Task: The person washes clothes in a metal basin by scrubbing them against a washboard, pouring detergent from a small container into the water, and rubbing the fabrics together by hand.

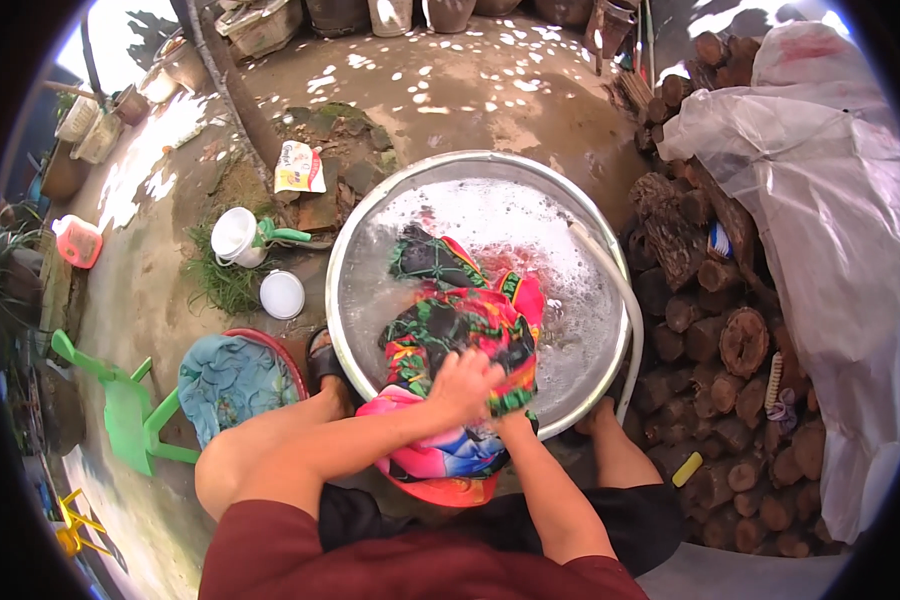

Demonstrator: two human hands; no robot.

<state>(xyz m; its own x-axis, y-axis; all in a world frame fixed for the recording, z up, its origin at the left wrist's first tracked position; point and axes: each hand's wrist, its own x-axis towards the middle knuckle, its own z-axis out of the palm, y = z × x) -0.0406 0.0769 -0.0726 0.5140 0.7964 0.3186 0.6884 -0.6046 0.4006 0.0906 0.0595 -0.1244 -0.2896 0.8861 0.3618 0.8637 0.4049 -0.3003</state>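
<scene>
A wet patterned garment (460, 320), black with red, green and yellow, is bunched in a wide metal basin (346, 260) of sudsy water. My left hand (467, 385) is curled over the garment, slightly smeared; whatever lies under its fingers is hidden. At the garment's near edge is my right hand (513, 424), its fingers covered by the cloth. Pink and blue cloth (440, 445) hangs over the basin's near rim, partly on an orange-red tub (450, 491) between my knees.
A pale hose (625, 300) bends over the basin's right rim. Stacked logs (745, 345) and plastic sheeting (770, 170) stand right. Left are a basket of blue cloth (232, 380), a green chair (125, 415), a white bucket (236, 236), a lid (282, 294) and a packet (299, 167).
</scene>
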